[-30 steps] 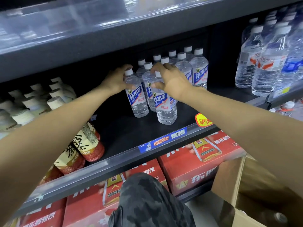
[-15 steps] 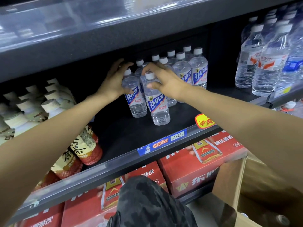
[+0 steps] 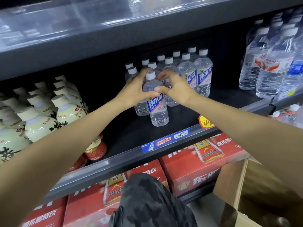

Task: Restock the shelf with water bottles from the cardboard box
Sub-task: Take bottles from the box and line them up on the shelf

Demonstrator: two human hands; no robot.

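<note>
Front bottle (image 3: 156, 102): stands upright on the dark shelf (image 3: 131, 133), just ahead of the rest of its kind and nearest the shelf edge; white cap, blue label, clear liquid to the shoulder.
Left hand (image 3: 134, 90): curled round the left side of the front bottle, thumb lying across its upper body; fingers partly closed on it, though how firmly they press I cannot tell.
Right hand (image 3: 176, 89): thumb tip meets the bottle's shoulder from the right; the other fingers are bent and spread toward the bottles behind, holding nothing I can make out.
Row behind (image 3: 188, 71): more of the same bottles in close ranks toward the back; one stands just left of the front bottle, partly hidden by the left hand.
Cardboard box (image 3: 255, 190): open at lower right, below the shelf; its contents are too blurred to count.
Neighbours: pale tea bottles (image 3: 65, 110) well to the left; larger water bottles (image 3: 268, 63) on the next bay to the right; red cartons (image 3: 201, 164) underneath.
Handling: a full bottle of this kind should be fairly heavy for its size, with thin walls that give under a squeeze and a smooth label that may slip — best gripped at the firmer shoulder or cap.
Step in hand: likely squaring this bottle into line — a nudge too high could tip it; much bare shelf remains to fill.
</note>
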